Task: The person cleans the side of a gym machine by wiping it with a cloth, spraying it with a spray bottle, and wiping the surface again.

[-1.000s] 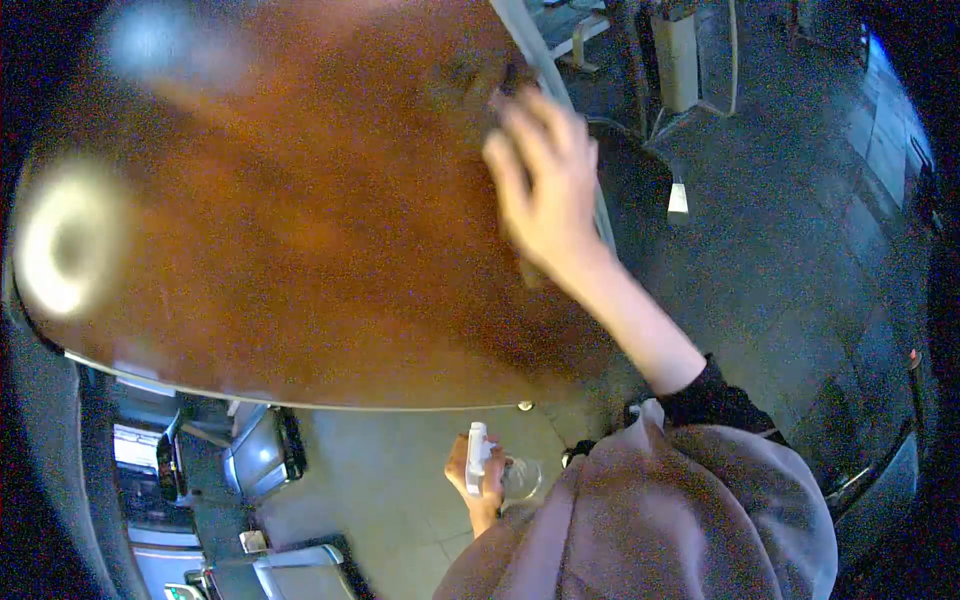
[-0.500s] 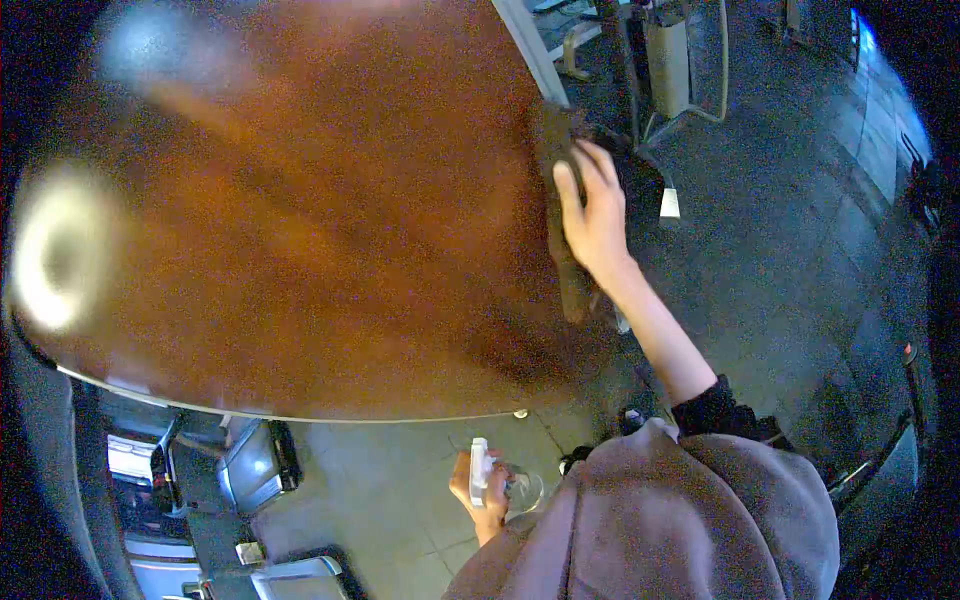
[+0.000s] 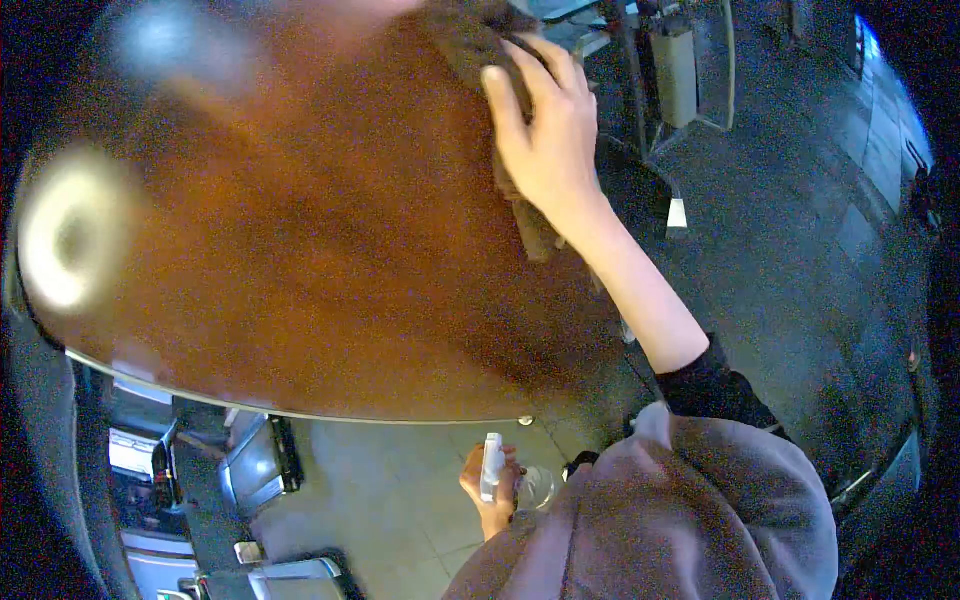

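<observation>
My right hand [image 3: 550,135] presses on a dark cloth [image 3: 465,45] near the right edge of a glossy brown tabletop [image 3: 300,250]. Its thumb stands apart from the fingers, whose tips rest over the cloth. Part of the cloth lies hidden under the palm, and a flap hangs out below the wrist. Lower down, past the near edge of the tabletop, my left hand [image 3: 474,482] is closed around a spray bottle [image 3: 492,467] with a white head and a clear body. The bottle is held in the air above the floor.
Black-framed chairs [image 3: 262,468] stand beyond the near edge at lower left. Metal legs and a pale panel [image 3: 674,80] are at upper right. A white tag-like piece [image 3: 677,213] shows over the dark tiled floor [image 3: 780,260]. Bright lamp reflections lie on the tabletop.
My right hand and the cloth have moved up and to the left, further onto the tabletop. The left hand with the spray bottle has barely shifted.
</observation>
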Action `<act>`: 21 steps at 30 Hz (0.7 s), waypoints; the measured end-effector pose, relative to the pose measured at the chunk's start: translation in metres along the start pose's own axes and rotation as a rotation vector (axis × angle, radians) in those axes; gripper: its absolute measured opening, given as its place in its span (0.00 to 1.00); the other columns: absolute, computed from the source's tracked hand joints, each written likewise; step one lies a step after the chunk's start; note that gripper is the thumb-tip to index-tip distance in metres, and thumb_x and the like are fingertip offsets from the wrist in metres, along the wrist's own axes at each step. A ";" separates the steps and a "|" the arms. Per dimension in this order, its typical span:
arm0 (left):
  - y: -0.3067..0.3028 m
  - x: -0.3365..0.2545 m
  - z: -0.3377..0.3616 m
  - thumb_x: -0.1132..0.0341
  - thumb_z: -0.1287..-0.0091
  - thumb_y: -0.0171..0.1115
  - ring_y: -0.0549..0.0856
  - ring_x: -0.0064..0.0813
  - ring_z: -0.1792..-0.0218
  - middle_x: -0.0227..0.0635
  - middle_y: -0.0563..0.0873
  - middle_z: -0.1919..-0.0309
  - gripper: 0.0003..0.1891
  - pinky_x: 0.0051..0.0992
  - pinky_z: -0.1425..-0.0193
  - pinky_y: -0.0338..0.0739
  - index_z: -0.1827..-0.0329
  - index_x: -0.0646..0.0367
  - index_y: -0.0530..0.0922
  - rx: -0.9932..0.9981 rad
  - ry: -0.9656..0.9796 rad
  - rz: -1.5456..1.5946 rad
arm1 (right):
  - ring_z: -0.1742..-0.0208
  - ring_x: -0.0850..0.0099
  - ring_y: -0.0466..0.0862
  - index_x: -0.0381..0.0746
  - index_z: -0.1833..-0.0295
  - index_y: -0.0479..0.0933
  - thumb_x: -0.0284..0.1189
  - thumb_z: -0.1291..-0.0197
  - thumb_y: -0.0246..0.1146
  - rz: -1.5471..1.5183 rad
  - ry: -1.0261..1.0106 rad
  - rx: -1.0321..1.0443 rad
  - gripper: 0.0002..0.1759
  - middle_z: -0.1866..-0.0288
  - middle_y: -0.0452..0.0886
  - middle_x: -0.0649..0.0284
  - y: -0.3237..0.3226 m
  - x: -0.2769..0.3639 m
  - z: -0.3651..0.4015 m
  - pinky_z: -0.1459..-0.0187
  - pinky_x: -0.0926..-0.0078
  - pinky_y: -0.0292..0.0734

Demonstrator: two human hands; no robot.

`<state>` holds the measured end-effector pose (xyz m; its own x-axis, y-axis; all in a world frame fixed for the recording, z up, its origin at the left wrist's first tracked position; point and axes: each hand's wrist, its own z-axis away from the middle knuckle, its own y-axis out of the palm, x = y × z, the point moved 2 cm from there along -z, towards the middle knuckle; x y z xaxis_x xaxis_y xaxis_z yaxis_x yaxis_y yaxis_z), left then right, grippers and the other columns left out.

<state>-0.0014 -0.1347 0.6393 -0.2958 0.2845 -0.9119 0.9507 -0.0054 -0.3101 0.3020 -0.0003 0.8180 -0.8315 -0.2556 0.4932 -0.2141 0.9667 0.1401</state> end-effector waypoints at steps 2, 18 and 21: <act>0.005 -0.003 -0.002 0.70 0.52 0.59 0.81 0.28 0.77 0.37 0.81 0.77 0.08 0.28 0.74 0.75 0.71 0.65 0.80 -0.006 -0.299 -0.103 | 0.48 0.58 0.74 0.41 0.49 0.78 0.35 0.43 0.60 -0.013 -0.084 0.032 0.16 0.49 0.75 0.58 -0.004 0.036 -0.001 0.51 0.63 0.68; 0.001 0.042 0.004 0.70 0.51 0.60 0.82 0.34 0.78 0.39 0.81 0.78 0.06 0.31 0.74 0.76 0.71 0.61 0.81 -0.155 -0.150 -0.045 | 0.49 0.59 0.74 0.45 0.48 0.77 0.37 0.43 0.62 0.013 -0.244 -0.107 0.17 0.47 0.74 0.60 0.025 0.024 -0.039 0.51 0.58 0.68; -0.015 0.057 0.022 0.70 0.52 0.59 0.82 0.34 0.77 0.39 0.81 0.77 0.08 0.30 0.72 0.75 0.71 0.62 0.81 -0.102 -0.017 -0.089 | 0.52 0.62 0.75 0.47 0.48 0.78 0.33 0.49 0.66 0.047 -0.396 -0.055 0.19 0.49 0.76 0.62 -0.005 0.124 -0.018 0.52 0.67 0.67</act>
<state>-0.0348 -0.1398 0.5857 -0.3803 0.2633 -0.8866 0.9248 0.1171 -0.3619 0.2095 -0.0373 0.8941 -0.9754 -0.1765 0.1322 -0.1521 0.9725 0.1763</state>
